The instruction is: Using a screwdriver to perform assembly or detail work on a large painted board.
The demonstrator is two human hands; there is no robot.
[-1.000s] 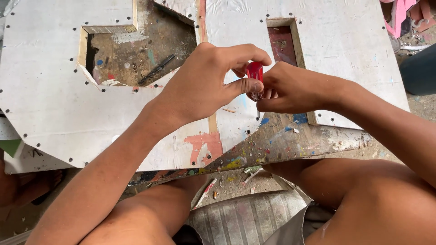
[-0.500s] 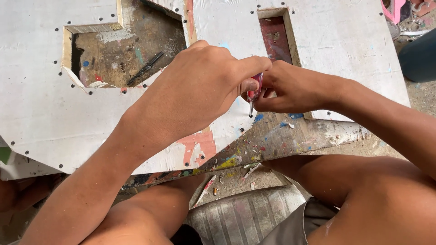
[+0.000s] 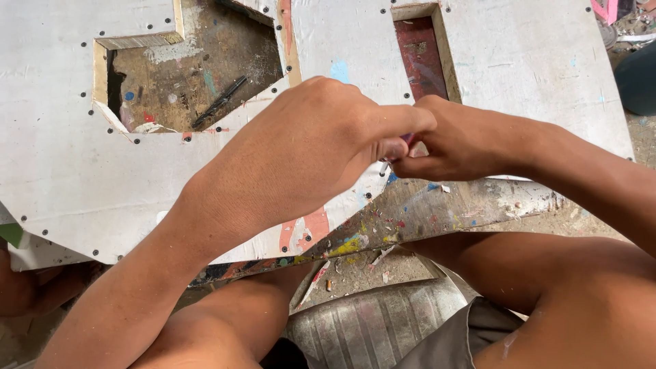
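My left hand (image 3: 307, 157) and my right hand (image 3: 458, 147) meet over a white sheet panel (image 3: 68, 171) studded with small dark rivets. Together they pinch a small red-handled tool (image 3: 408, 139). Only a sliver of red shows between the fingers. A thin metal tip (image 3: 385, 166) pokes out below my left thumb, just above the panel's lower edge. My left fingers fold over most of the tool.
The panel has a large cutout (image 3: 205, 68) showing a worn wooden surface with a dark rod (image 3: 219, 102) on it, and a narrow red-floored slot (image 3: 420, 58). A paint-spattered bench edge (image 3: 444, 208) runs beneath. My bare knees and a grey ribbed seat (image 3: 376, 328) are below.
My left fingers have folded over the red handle, which was plainly visible a second ago and is now almost hidden. The view has drifted, so the panel sits further left.
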